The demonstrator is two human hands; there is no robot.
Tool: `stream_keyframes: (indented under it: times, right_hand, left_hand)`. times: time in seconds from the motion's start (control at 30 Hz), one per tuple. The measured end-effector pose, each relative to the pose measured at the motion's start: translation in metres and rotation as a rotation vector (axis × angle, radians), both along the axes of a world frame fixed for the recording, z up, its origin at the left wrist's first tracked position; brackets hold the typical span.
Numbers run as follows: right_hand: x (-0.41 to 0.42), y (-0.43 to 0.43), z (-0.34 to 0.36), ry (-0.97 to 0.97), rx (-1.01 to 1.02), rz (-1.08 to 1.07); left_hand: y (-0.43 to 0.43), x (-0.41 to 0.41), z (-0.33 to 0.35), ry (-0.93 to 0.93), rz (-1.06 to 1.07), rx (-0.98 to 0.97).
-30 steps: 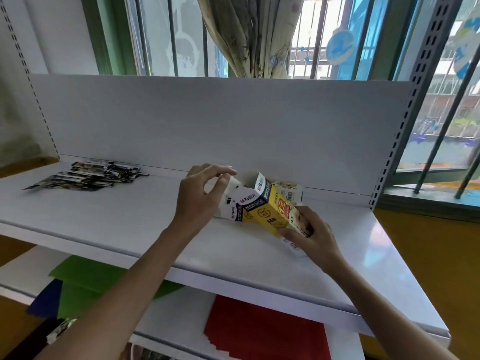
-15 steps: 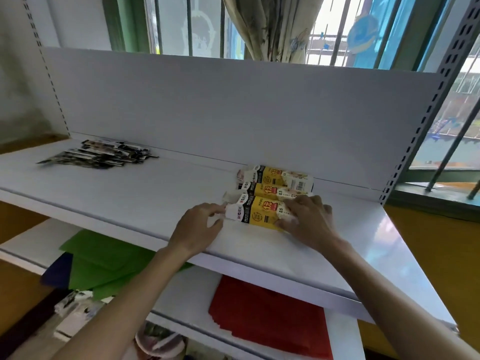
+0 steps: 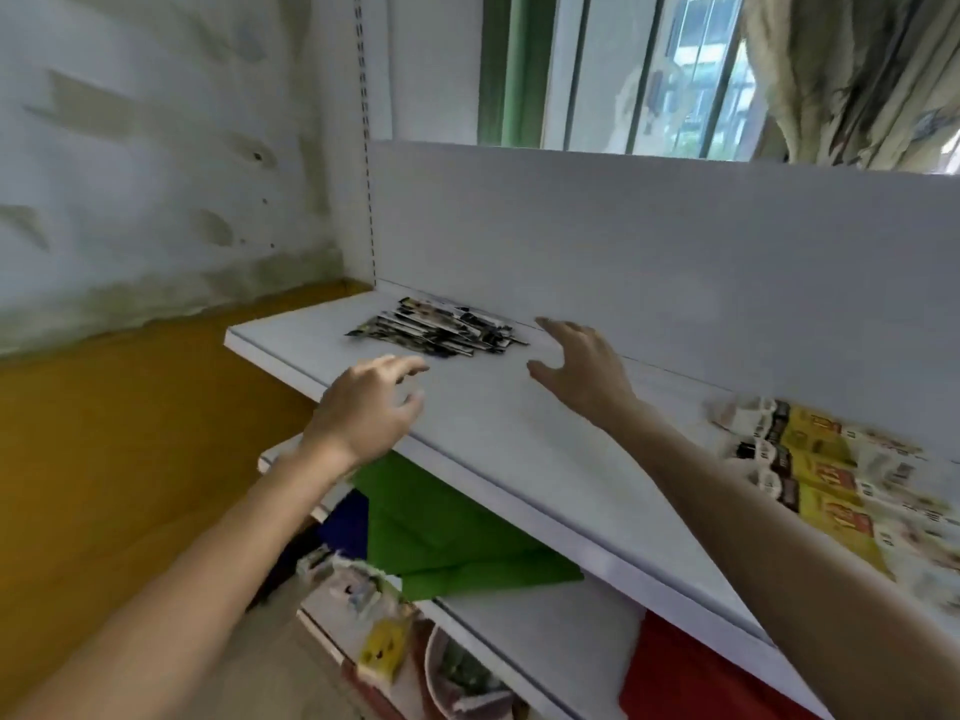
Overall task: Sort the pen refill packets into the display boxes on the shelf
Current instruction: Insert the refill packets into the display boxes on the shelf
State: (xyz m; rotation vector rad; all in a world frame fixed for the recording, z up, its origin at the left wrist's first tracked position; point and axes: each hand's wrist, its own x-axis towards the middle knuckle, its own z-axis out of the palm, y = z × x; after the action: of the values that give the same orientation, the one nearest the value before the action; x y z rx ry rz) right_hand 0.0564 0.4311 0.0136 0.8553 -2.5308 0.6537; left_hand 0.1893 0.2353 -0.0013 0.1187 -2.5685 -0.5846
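While the packets [image 3: 441, 332] are lying near the shelf's [image 3: 519, 439] back left corner, both hands are hovering beside them. The left hand [image 3: 371, 407] and right hand [image 3: 582, 371] are spreading open grips, holding nothing.

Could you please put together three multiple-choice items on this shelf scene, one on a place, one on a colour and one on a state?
1. Where does the pile of refill packets lie on the shelf?
A. At the far left, near the back panel
B. At the front edge on the right
C. On the lower shelf

2. What colour is the sheet that shows under the shelf between the two arms?
A. Orange
B. Green
C. Pink

3. What is the state of the left hand and the right hand?
A. Both hold packets
B. Only the right holds a box
C. Both are open and empty

Answers: 1 A, the pile sits by the left end against the back. 2 B, the sheet is plainly green. 3 C, the fingers of both are spread with nothing in them, near the pile.
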Motion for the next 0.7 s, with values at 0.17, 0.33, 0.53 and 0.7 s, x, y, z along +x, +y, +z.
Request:
stream_keyframes:
  times: [0.17,0.33,0.53,0.7]
  right_hand:
    - [0.003,-0.108,0.003,-0.011,-0.091,0.040]
    - [0.002,-0.176,-0.035,-0.153,-0.072,0.059]
    - [-0.021,-0.204,-0.062,-0.250,-0.030,0.017]
    - [-0.068,-0.219,-0.069,-0.255,-0.009,-0.028]
  left_hand:
    - [-0.087,0.007,0.015,0.017,0.069,-0.059]
    - [-0.140,0.010,-0.001,-0.024,0.037,-0.057]
    - [-0.192,-0.015,-0.019,-0.047,0.021,0.035]
    - [-0.212,-0.065,-0.046,-0.074,-0.041,0.124]
